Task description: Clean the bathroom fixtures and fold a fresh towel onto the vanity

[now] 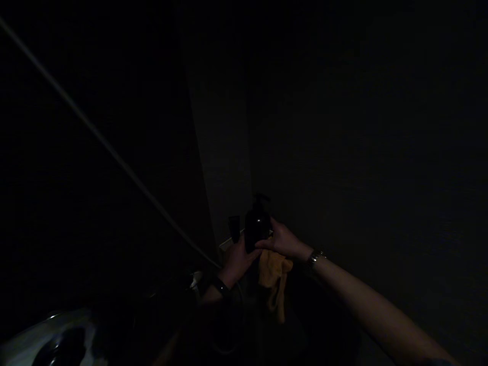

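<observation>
though the head view is very dark, we see our right hand (284,241) gripping the dark pump bottle (256,226), and our left hand (237,262) gripping its lower left side; bottle upright near the wall corner (249,168), dark tube (234,227) just left, orange cloth (272,272) hanging below.

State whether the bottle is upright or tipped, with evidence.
Upright: the bottle has its pump on top, the body below.
</observation>
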`<state>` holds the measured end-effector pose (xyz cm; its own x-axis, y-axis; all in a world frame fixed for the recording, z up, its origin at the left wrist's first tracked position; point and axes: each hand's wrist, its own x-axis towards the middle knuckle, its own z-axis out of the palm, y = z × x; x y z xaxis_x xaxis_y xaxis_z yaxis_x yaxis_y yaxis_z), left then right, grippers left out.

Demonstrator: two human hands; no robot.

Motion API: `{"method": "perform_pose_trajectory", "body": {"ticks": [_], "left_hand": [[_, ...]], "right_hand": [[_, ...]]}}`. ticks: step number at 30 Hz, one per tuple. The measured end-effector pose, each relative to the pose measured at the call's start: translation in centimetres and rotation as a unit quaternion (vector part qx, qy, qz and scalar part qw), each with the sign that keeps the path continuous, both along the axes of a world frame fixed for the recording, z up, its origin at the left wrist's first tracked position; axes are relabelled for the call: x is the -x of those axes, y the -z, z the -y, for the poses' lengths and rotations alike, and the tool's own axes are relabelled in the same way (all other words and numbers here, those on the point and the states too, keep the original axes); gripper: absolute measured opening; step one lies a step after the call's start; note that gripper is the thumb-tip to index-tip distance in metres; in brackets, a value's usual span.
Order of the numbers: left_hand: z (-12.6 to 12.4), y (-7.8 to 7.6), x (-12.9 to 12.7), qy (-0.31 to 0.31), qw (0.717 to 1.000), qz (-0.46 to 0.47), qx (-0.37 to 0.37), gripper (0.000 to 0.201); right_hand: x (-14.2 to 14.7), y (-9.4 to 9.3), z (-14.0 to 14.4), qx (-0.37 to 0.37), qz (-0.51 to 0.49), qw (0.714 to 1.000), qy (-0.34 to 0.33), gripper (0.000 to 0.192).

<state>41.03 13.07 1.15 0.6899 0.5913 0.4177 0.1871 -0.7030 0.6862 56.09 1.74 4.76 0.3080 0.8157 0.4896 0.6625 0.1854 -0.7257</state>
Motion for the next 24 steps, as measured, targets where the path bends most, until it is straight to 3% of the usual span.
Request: {"method": "perform_pose_trajectory", "body": {"ticks": [3, 7, 9, 12, 16, 20, 24], "left_hand": [[-0.5, 0.5, 0.1, -0.050, 0.998, -0.039, -0.009, 0.070], [-0.3, 2.3, -1.1, -0.056, 0.996, 0.049, 0.058, 0.075], [-0.1, 3.0, -1.9, -0.062, 0.993, 0.066, 0.071, 0.074], [0.2, 3.2, -2.5, -0.049, 0.993, 0.066, 0.088, 0.071], [0.5, 2.8, -1.7, -0.051, 0.989, 0.095, 0.105, 0.066], [-0.7, 1.4, 1.0, -0.067, 0.978, 0.156, 0.119, 0.065], [-1.3, -0.5, 3.7, -0.106, 0.966, 0.207, 0.113, 0.065]], "right_hand": [[-1.4, -0.1, -1.9, 0.024, -0.066, 0.995, -0.065, 0.073], [-2.8, 0.0, -2.7, 0.047, -0.125, 0.982, -0.132, 0.065], [-2.9, 0.3, -2.3, 0.031, -0.093, 0.990, -0.100, 0.068], [-2.1, 1.0, -1.9, 0.018, -0.039, 0.999, -0.001, 0.071], [-0.4, 1.2, -2.5, 0.057, 0.017, 0.991, 0.117, 0.074], [0.4, 0.7, -2.2, 0.077, 0.044, 0.985, 0.151, 0.077], [2.0, 0.9, 0.0, -0.009, 0.020, 0.987, 0.162, 0.071]]}}
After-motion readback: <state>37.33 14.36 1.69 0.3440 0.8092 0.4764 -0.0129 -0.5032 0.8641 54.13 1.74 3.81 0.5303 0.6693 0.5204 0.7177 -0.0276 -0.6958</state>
